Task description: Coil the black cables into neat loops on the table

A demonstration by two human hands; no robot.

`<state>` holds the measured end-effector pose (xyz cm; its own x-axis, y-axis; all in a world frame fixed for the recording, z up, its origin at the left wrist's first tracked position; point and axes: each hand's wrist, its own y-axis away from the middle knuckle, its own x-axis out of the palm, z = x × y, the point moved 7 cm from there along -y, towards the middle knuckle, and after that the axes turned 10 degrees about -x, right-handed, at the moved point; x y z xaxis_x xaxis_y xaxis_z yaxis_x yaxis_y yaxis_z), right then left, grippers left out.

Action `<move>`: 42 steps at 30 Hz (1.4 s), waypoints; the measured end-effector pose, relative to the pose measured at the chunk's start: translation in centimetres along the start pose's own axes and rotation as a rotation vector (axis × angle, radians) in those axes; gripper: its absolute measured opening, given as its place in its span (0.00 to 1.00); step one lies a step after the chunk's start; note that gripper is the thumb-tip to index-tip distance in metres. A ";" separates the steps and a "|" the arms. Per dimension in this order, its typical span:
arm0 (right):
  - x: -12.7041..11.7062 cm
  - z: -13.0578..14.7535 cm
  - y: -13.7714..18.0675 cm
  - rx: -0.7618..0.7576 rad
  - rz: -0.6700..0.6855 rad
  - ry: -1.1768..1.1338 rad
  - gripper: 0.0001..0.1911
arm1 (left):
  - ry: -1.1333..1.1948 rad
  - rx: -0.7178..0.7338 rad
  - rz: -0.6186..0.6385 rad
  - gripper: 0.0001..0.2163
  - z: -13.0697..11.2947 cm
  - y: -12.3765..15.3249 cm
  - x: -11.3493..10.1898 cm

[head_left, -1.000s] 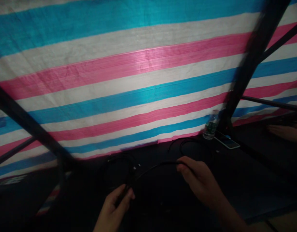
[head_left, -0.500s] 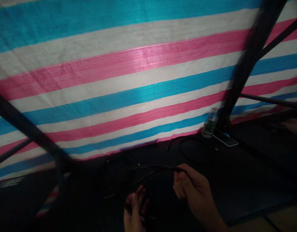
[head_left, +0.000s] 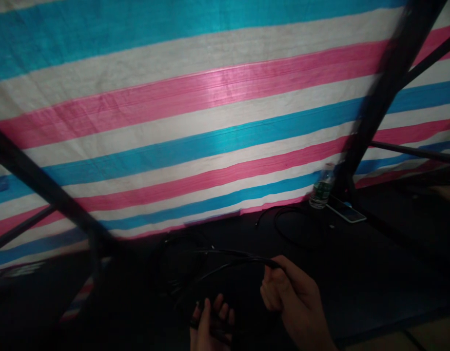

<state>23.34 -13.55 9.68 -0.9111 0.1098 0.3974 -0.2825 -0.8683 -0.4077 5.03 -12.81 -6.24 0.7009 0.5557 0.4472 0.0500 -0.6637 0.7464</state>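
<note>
Black cable (head_left: 230, 263) was in my hands, and its shape had just changed. One second earlier I could see only one strand from hand to hand; now two strands ran leftward out of my right hand (head_left: 296, 297), coming together near its fingers. That hand kept them pinched between the thumb and the bent forefinger. My left hand (head_left: 210, 324) had come closer to my body and nearer to the right one, but the two did not touch. Its fingers were half bent, and dark strands seemed to pass across them; whether it gripped them firmly, I could not tell, because the light was so poor. For the work this meant, as I judged it, that the cable was gathering into a loop and was no more one open arc. Beyond my right hand, a loose coil (head_left: 275, 223) lay on the dark surface (head_left: 374, 282), apart from my fingers, with the bottle (head_left: 321, 190) and the phone (head_left: 347, 212) farther to the right, both unmoved.
</note>
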 end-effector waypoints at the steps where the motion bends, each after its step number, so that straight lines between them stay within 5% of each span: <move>1: 0.0 -0.4 0.1 0.026 0.003 -0.003 0.19 | -0.025 0.003 0.020 0.14 -0.8 -0.1 0.0; 5: -0.6 -2.0 0.6 0.195 0.024 0.037 0.21 | -0.213 0.071 0.122 0.18 -4.0 0.0 0.4; 11: -3.2 -1.7 -0.6 0.245 0.011 0.303 0.21 | -0.644 0.061 0.134 0.31 -5.0 2.1 1.6; 18: -1.1 -0.1 -1.1 0.282 0.593 0.736 0.14 | -0.966 0.321 0.171 0.19 -9.2 4.9 2.9; 22: 1.8 -1.4 1.2 0.351 0.756 0.761 0.10 | -1.074 0.339 0.243 0.17 -8.1 5.4 4.1; 27: 2.8 -2.5 1.3 0.333 0.657 0.837 0.11 | -1.138 0.330 0.270 0.22 -6.0 6.2 5.9; 33: 2.7 -2.9 0.7 0.262 0.727 0.737 0.08 | -1.254 0.353 0.480 0.32 -4.6 7.9 8.6; 37: 0.3 -3.4 -0.4 0.252 0.504 0.680 0.11 | -1.406 0.435 0.472 0.10 -5.5 7.4 8.3; 42: -2.8 -4.6 -0.6 0.358 0.226 0.510 0.16 | -1.340 0.299 0.448 0.17 -6.1 6.0 6.1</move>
<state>24.71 -11.12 4.99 -0.9891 0.0448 -0.1404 -0.0306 -0.9943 -0.1020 5.26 -10.33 3.99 0.8166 -0.4911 -0.3032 -0.3225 -0.8240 0.4659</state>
